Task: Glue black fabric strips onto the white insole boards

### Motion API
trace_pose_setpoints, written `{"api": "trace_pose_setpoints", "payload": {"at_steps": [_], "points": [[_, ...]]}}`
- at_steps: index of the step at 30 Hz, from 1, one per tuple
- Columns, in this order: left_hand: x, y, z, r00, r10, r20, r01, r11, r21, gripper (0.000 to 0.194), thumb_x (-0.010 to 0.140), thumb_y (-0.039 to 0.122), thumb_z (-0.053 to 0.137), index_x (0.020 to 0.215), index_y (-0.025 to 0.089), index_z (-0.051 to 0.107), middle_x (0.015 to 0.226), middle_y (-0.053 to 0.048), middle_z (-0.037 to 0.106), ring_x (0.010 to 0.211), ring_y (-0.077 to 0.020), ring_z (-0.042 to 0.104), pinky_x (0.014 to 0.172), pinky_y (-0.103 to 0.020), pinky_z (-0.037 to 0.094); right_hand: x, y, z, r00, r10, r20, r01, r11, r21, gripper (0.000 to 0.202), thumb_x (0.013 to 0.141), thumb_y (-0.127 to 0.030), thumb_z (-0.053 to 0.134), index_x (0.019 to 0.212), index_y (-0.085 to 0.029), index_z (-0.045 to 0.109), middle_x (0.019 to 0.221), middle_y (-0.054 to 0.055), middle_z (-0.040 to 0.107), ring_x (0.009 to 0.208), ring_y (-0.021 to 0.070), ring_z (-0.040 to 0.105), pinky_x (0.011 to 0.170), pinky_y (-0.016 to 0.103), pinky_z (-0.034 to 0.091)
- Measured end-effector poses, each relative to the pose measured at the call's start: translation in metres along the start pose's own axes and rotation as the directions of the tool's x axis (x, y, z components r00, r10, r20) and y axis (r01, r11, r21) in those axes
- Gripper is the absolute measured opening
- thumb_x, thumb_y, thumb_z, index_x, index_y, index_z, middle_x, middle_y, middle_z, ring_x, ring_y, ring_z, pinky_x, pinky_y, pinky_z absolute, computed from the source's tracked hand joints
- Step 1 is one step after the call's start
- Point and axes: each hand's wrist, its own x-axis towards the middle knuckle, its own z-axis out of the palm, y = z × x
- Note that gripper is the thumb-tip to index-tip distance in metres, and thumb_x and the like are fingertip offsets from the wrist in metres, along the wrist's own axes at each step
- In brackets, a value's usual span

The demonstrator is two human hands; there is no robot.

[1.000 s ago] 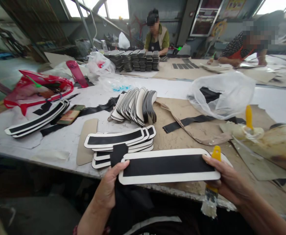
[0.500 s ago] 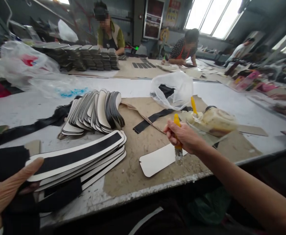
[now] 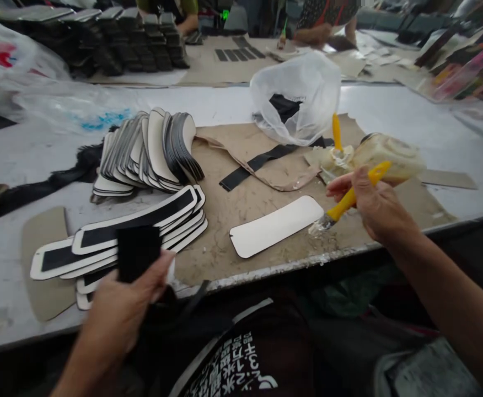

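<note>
Black fabric strips are pinched in my left hand, in front of a fanned pile of white curved pieces with black strips. My right hand grips a yellow-handled paintbrush, its bristles coated in something whitish. The bristles are by the right end of a single white curved piece; whether they touch it, I cannot tell. That piece lies flat on a brown sheet. Behind my right hand is a cloudy plastic container with a second yellow brush upright at its mouth.
A leaning row of curved pieces stands at the back left. Behind the brown sheet sits a white plastic bag with black material inside. A loose black strip lies mid-table. Two co-workers are across the table, beside dark stacks.
My left hand has moved right from the pile's left end and now holds up black strips. My right hand has shifted right, tilting the brush and uncovering the white piece. The view has tipped downward.
</note>
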Motion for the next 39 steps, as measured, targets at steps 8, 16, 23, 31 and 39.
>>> {"api": "trace_pose_setpoints", "payload": {"at_steps": [8,16,23,31,39], "points": [[-0.015,-0.012,0.096,0.946,-0.007,0.324,0.029,0.998,-0.062,0.039,0.065,0.047,0.070,0.049,0.017,0.052,0.037,0.004,0.042,0.038,-0.0078,0.035,0.040,-0.021,0.027,-0.028,0.013,0.030,0.988,0.025,0.151,-0.061,0.969,0.239,0.048,0.081,-0.065,0.047,0.081,-0.019,0.061,0.074,0.003,0.057,0.051,0.0114,0.052,0.045,0.024,0.041],[-0.008,-0.028,0.107,0.931,0.005,0.366,0.034,0.994,-0.100,0.035,0.067,0.041,0.065,0.047,0.016,0.050,0.036,0.004,0.041,0.038,-0.0070,0.033,0.043,-0.021,0.024,-0.044,0.029,0.081,0.930,0.105,0.353,-0.240,0.899,0.366,0.028,0.080,-0.045,0.062,0.084,-0.018,0.055,0.072,-0.001,0.056,0.057,0.0118,0.057,0.055,0.025,0.050],[-0.008,-0.031,0.109,0.941,0.037,0.335,0.006,0.992,-0.125,0.034,0.070,0.038,0.063,0.046,0.017,0.051,0.036,0.004,0.042,0.039,-0.0077,0.035,0.045,-0.021,0.027,-0.036,0.034,0.065,0.981,-0.003,0.192,-0.017,0.995,0.103,0.025,0.080,-0.044,0.062,0.077,-0.020,0.056,0.077,0.001,0.055,0.057,0.0137,0.057,0.055,0.028,0.048],[-0.006,-0.043,0.108,0.948,0.066,0.312,-0.039,0.995,-0.090,0.037,0.072,0.042,0.063,0.046,0.019,0.051,0.037,0.003,0.043,0.042,-0.0108,0.039,0.048,-0.023,0.032,-0.016,0.059,0.025,0.980,-0.196,0.020,0.195,0.948,-0.252,0.022,0.085,-0.042,0.055,0.080,-0.021,0.058,0.087,0.006,0.057,0.074,0.0197,0.058,0.063,0.032,0.048],[-0.004,-0.045,0.107,0.943,0.060,0.328,-0.042,0.997,-0.061,0.037,0.073,0.046,0.062,0.049,0.020,0.052,0.039,0.003,0.045,0.046,-0.0136,0.043,0.052,-0.025,0.033,0.001,0.063,0.003,0.919,-0.393,0.029,0.355,0.794,-0.493,0.015,0.087,-0.033,0.051,0.081,-0.020,0.056,0.082,0.005,0.057,0.077,0.0205,0.057,0.073,0.035,0.045]]}}
